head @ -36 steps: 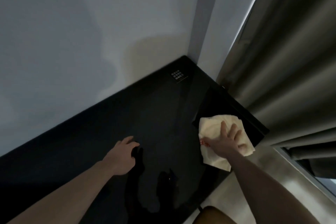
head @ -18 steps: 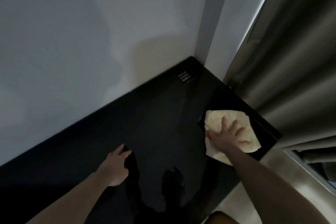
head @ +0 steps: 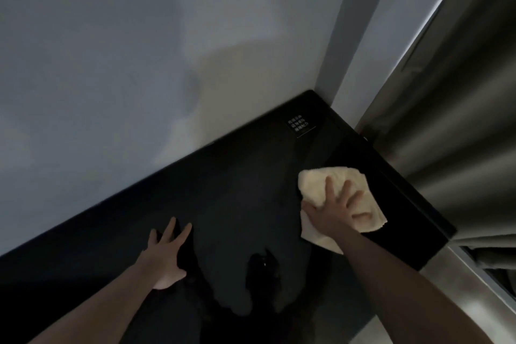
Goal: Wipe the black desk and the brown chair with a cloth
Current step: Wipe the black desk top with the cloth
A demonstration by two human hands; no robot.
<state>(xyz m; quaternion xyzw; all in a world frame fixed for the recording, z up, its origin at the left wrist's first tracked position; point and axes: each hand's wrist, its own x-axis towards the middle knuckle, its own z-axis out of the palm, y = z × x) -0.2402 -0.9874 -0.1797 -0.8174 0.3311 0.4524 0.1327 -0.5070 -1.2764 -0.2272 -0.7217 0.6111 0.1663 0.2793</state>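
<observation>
The glossy black desk (head: 237,190) runs diagonally from the lower left up to a corner at the wall. A cream cloth (head: 315,181) lies flat on its right end. My right hand (head: 335,209) presses down on the cloth with fingers spread and straight. My left hand (head: 167,254) rests flat on the bare desk surface to the left, fingers extended. The brown chair is out of view.
A grey wall borders the desk's far edge. Grey curtains (head: 452,120) hang just past the desk's right end. A small white-printed label (head: 298,124) sits near the far desk corner. Pale floor (head: 452,288) shows at the lower right.
My right hand has slid the cloth away from the front edge, farther onto the desk. My left hand's fingers have straightened flat on the surface.
</observation>
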